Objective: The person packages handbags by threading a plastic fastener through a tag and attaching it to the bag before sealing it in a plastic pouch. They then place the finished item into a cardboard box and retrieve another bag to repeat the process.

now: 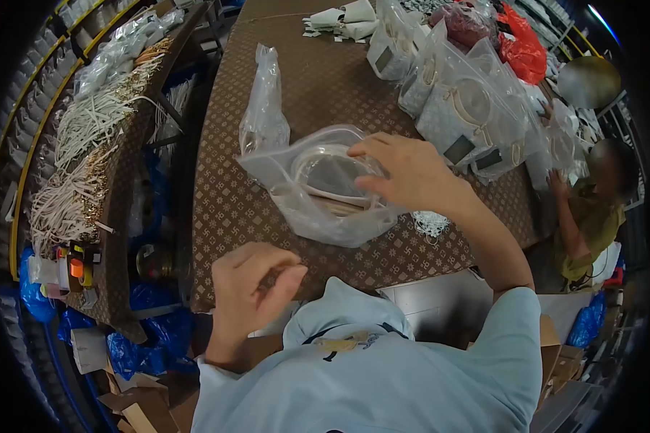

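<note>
On the brown patterned table (227, 209) in front of me lies a handbag inside a clear plastic bag (318, 220). Its pale rounded handle (303, 164) shows through the bag's mouth. My right hand (412, 169) reaches over the right side of the plastic bag, thumb and fingers apart near the handle; whether it presses the plastic is hard to see. My left hand (256, 289) hovers at the table's front edge, fingers curled toward the thumb, with nothing visible in it. Just behind the bag stands a crumpled clear plastic bag (263, 108).
White string tags (431, 224) lie right of the bag. Several plastic-wrapped handbags (469, 115) stand at the back right, near a red plastic bag (521, 47). A co-worker (592, 209) is at the right edge. A side bench at left carries pale straps (72, 187).
</note>
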### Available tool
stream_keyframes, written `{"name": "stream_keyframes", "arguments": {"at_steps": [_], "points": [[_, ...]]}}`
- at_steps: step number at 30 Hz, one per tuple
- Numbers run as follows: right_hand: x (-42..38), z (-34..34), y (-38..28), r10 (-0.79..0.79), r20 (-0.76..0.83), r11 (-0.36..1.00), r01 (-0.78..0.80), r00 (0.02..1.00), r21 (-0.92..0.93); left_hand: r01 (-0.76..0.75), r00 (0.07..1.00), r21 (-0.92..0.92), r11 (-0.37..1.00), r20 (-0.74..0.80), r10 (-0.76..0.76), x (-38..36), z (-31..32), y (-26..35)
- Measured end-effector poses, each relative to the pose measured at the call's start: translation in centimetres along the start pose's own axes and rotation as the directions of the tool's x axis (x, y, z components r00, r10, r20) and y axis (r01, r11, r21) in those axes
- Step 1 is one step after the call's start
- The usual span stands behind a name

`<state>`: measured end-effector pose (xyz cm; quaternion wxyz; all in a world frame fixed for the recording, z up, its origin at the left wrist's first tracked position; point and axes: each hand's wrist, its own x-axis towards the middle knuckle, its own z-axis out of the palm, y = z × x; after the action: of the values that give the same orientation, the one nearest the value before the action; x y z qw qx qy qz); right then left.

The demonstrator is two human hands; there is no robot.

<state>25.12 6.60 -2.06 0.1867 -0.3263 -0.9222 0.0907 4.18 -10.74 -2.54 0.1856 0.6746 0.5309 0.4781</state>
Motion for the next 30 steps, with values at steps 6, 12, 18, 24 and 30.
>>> {"name": "stream_keyframes", "arguments": {"at_steps": [6, 12, 18, 24, 30], "points": [[0.2, 3.4, 1.3, 0.079, -0.04, 0.967, -0.066, 0.996, 0.247, -0.32, 0.944, 0.235, 0.918, -0.003, 0.33, 6.5, 7.9, -2.7], [-0.1, 4.8, 1.5, 0.05, -0.194, 0.932, 0.024, 0.98, 0.362, 0.007, 0.85, 0.42, 0.907, 0.476, -0.227, 6.6, 9.9, -6.0], [0.5, 6.6, 2.6, 0.163, -0.309, 0.914, -0.025, 0.937, 0.405, 0.445, 0.849, -0.05, 0.894, 0.342, -0.404, 6.9, 12.7, -6.3], [-1.3, 6.1, 4.2, 0.329, -0.335, 0.827, -0.099, 0.883, 0.553, 0.096, 0.981, -0.548, 0.831, 0.195, 0.015, 4.4, 12.9, -8.7], [-12.4, 6.9, 11.6, 0.582, -0.416, 0.703, -0.175, 0.699, 0.689, -0.152, 0.979, -0.444, 0.883, 0.057, 0.197, 3.8, 15.0, -10.1]]}}
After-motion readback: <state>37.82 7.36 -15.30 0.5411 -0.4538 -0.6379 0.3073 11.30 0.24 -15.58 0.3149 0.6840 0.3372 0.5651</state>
